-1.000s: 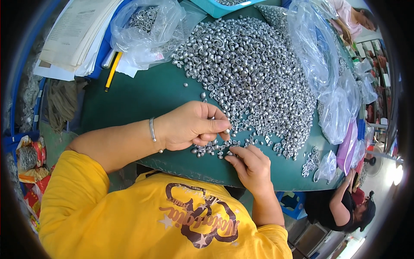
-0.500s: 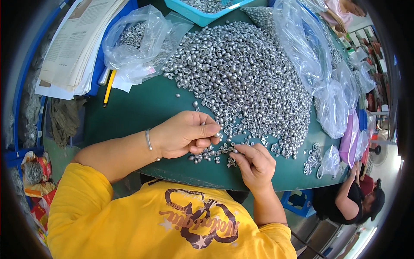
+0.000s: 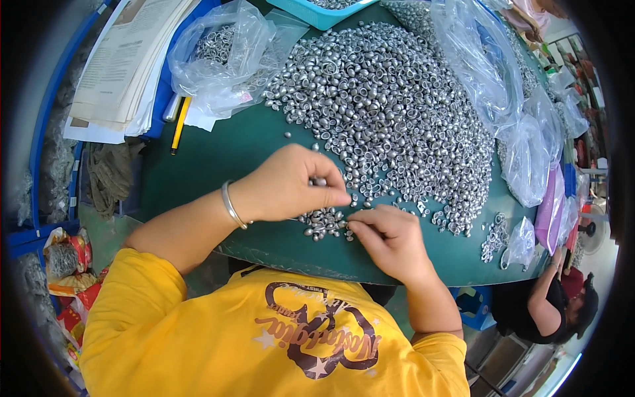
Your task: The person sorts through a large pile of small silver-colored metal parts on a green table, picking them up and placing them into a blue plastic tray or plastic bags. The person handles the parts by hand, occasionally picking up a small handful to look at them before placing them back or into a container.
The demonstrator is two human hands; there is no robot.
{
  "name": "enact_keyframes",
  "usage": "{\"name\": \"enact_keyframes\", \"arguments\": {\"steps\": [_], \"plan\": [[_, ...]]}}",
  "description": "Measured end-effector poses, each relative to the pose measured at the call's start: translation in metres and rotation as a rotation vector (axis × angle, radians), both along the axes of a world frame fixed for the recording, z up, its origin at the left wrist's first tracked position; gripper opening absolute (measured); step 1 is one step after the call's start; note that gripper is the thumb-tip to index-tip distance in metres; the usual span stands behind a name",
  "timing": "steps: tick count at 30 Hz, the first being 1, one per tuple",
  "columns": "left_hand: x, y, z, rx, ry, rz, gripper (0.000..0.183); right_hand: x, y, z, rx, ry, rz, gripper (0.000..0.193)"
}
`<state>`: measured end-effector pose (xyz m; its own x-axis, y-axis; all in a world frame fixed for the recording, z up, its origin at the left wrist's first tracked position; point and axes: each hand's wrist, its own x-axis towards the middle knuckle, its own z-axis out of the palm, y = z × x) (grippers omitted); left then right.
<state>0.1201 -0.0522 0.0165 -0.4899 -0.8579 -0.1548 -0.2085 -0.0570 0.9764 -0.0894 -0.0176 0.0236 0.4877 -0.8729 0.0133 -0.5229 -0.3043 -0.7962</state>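
Note:
A large heap of small silver-grey metal caps point(image 3: 383, 99), rounded and hollow, is spread over the green table. My left hand point(image 3: 288, 185), a bangle on its wrist, is curled above the near edge of the heap. Small metal caps point(image 3: 319, 181) show in the gap between its thumb and bent fingers. Close by on the right, my right hand point(image 3: 393, 241) has thumb and forefinger pinched together; whatever is between them is hidden. Beneath and between the hands lies a small separate cluster of metal caps point(image 3: 324, 223), partly covered by the left hand.
A blue tray point(image 3: 321, 16) with metal pieces stands at the far edge. Clear plastic bags point(image 3: 221, 59) lie left and right of the heap. Papers point(image 3: 126, 66) and a yellow pen point(image 3: 180, 126) are at the left. Another person point(image 3: 549, 301) sits at the right.
My left hand has lifted slightly and turned over the small cluster, its thumb moving nearer the right fingertips. My right hand has shifted a little. The whole view has moved slightly.

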Motion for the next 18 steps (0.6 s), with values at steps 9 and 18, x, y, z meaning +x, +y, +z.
{"name": "enact_keyframes", "arguments": {"steps": [9,18], "plan": [[-0.009,0.02,-0.016,-0.646,-0.353,-0.199,0.011,0.003,0.005,-0.01,-0.277,0.204,0.065,0.01],[-0.011,0.018,-0.016,-0.638,-0.267,-0.132,0.009,-0.018,-0.007,-0.007,0.841,-0.687,-0.273,0.007]]}}
